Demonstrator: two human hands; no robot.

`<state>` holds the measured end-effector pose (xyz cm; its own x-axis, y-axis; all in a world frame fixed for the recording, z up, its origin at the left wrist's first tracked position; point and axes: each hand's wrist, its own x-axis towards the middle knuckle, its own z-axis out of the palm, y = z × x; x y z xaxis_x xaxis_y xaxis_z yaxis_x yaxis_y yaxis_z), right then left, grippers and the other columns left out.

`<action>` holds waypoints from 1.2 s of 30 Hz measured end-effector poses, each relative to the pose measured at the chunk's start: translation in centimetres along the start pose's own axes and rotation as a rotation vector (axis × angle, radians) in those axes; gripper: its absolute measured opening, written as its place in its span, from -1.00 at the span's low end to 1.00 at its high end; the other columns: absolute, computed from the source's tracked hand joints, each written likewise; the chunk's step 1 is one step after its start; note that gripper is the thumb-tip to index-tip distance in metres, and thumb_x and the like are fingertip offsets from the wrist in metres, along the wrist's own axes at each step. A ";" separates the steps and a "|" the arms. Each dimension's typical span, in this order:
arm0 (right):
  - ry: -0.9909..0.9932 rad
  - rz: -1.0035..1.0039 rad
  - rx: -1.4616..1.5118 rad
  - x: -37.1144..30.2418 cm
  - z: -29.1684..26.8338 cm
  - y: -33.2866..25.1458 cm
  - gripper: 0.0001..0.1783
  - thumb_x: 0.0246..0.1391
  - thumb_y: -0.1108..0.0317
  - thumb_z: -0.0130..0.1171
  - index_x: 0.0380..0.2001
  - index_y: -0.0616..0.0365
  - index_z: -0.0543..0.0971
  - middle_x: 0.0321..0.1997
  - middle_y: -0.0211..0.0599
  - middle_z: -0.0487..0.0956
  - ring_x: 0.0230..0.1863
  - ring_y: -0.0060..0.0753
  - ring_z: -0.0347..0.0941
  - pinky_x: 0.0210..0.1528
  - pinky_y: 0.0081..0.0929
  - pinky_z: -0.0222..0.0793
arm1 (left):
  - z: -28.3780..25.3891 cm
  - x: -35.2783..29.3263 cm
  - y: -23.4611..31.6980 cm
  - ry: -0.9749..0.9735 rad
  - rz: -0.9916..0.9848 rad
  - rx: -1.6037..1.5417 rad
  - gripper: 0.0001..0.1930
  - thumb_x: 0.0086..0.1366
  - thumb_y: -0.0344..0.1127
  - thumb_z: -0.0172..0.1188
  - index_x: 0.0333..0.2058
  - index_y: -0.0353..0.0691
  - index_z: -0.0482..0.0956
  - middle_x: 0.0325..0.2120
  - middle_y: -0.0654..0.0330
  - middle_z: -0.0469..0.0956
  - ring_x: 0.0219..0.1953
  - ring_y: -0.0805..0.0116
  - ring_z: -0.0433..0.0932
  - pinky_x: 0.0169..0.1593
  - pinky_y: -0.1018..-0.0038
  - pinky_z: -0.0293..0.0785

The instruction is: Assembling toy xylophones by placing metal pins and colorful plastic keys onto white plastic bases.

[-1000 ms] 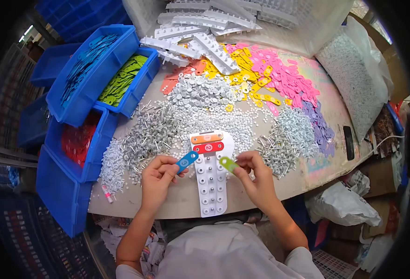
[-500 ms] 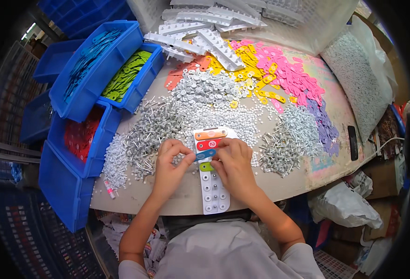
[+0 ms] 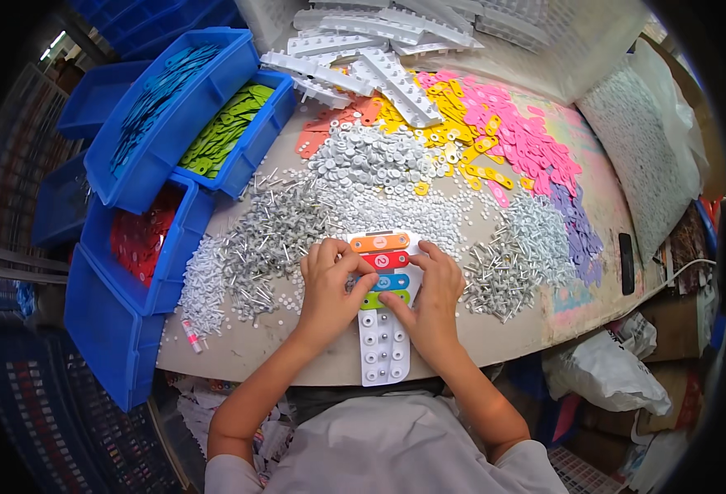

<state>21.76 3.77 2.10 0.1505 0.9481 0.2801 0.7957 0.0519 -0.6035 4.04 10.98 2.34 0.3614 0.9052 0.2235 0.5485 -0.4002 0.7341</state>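
A white peg board [image 3: 386, 380] lies on the table in front of me, crossed by an orange strip [image 3: 379, 242], a red strip [image 3: 385, 260], a blue strip [image 3: 392, 282] and a green strip [image 3: 373, 301]. The blue strip now sits flat between the red and green ones. My left hand [image 3: 328, 284] is closed at its left end, thumb and index covering that tip. My right hand [image 3: 433, 300] rests along the board's right edge, thumb on the green strip and fingers apart beside the red one. Round sockets and metal pegs show on the board's bare lower part.
Metal rivets [image 3: 276, 235], white washers [image 3: 379, 156] and more rivets [image 3: 503, 272] are heaped around the board. Yellow strips [image 3: 453, 115], pink strips [image 3: 515, 132] and purple strips [image 3: 575, 222] lie behind. Blue bins [image 3: 173, 115] hold strips at the left. A dark bar [image 3: 625, 263] lies at right.
The blue strip went from being held between both hands to lying flat on the board. My right fingers have moved off its right end, spreading along the board's edge.
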 end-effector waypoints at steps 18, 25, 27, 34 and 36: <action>0.017 -0.025 0.005 -0.3 -0.1 -0.3 -0.30 -0.06 0.16 0.58 0.12 0.10 0.50 0.31 -0.07 0.43 0.38 0.04 0.25 0.41 0.00 -0.01 | -5.4 17.0 -10.6 0.166 0.028 0.179 -0.87 0.34 -0.43 0.29 -0.21 -0.33 0.74 -0.19 -0.01 0.72 -0.17 0.08 0.70 -0.08 0.27 0.59; -0.030 -0.077 -0.009 3.5 -2.4 1.1 -0.78 0.26 0.25 0.29 -0.13 0.11 0.64 -0.05 -0.26 0.60 0.05 -0.11 0.42 0.21 -0.09 0.15 | -3.6 19.8 -12.5 0.020 0.059 0.557 -0.82 0.24 -0.29 0.35 -0.30 -0.30 0.74 -0.31 -0.02 0.68 -0.18 -0.09 0.67 -0.14 0.06 0.58; 0.020 -0.136 -0.136 6.3 -2.9 2.8 -0.82 0.30 0.27 0.25 -0.17 0.12 0.65 -0.24 -0.24 0.65 -0.09 -0.08 0.49 0.10 -0.12 0.24 | -3.3 20.1 -12.6 0.007 0.092 0.618 -0.83 0.24 -0.29 0.34 -0.34 -0.29 0.74 -0.31 -0.02 0.68 -0.19 -0.09 0.67 -0.13 0.06 0.58; -0.106 0.019 -0.460 14.9 -0.7 7.0 -0.62 0.18 0.02 0.38 -0.31 0.17 0.65 -0.29 -0.11 0.70 -0.11 -0.01 0.59 0.03 0.00 0.36 | -2.7 21.0 -11.2 -0.090 0.162 0.797 -0.84 0.20 -0.29 0.31 -0.40 -0.27 0.75 -0.36 -0.09 0.73 -0.28 -0.07 0.74 -0.15 0.09 0.66; -0.127 0.053 -0.495 16.1 -0.4 6.9 -0.54 0.12 -0.05 0.43 -0.33 0.19 0.64 -0.28 -0.08 0.71 -0.11 0.01 0.61 0.02 0.04 0.39 | -3.1 21.0 -11.3 -0.054 0.118 0.780 -0.81 0.22 -0.27 0.29 -0.40 -0.27 0.75 -0.38 -0.08 0.73 -0.29 -0.08 0.74 -0.16 0.08 0.66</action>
<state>29.90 19.32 2.73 0.1501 0.9777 0.1469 0.9759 -0.1228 -0.1803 3.11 34.93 0.74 0.4753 0.8503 0.2260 0.8675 -0.4958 0.0411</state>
